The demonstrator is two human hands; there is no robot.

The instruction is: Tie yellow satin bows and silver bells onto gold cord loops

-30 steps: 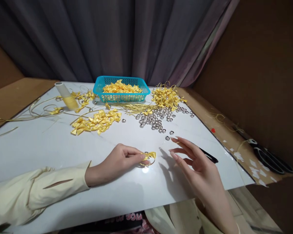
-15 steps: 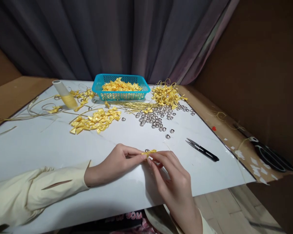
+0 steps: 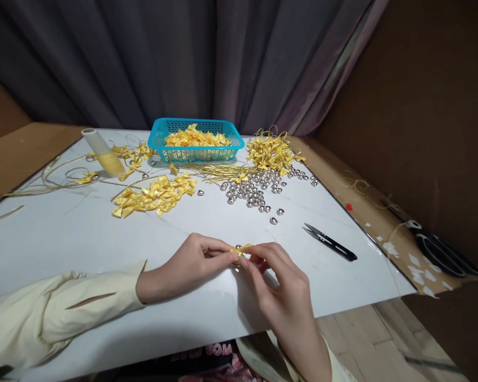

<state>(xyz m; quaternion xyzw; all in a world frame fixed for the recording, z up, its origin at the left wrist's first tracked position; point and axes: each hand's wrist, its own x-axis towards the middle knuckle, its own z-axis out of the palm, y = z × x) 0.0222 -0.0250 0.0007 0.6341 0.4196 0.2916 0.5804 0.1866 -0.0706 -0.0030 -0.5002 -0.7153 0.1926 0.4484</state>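
So the yellow bow [image 3: 236, 251] is at the near middle of the tabletop [image 3: 103, 244], right between the person's two hands, with a silver bead [image 3: 238, 246] at its far side. Left hand [image 3: 199, 257] hasn't really budged: thumb and fingers pinched on the bow's left end. The big change is the right hand [image 3: 284, 286]. A second ago it was off to the right with its fingers spread; now it has come in, fingertips drawn together on the bow's right side. Can't tell if they've got ribbon or cord, too small and half covered.

To me that means it's gone from one-handed holding to fine two-handed fiddling on this one piece.

Moving out, the black snips [image 3: 330, 242] just to the right are fully in view now that the hand isn't covering them. Farther off, the loose silver beads [image 3: 247, 192], the flat bows [image 3: 159, 193] to the left and the blue basket [image 3: 155, 139] at the far side all look untouched.
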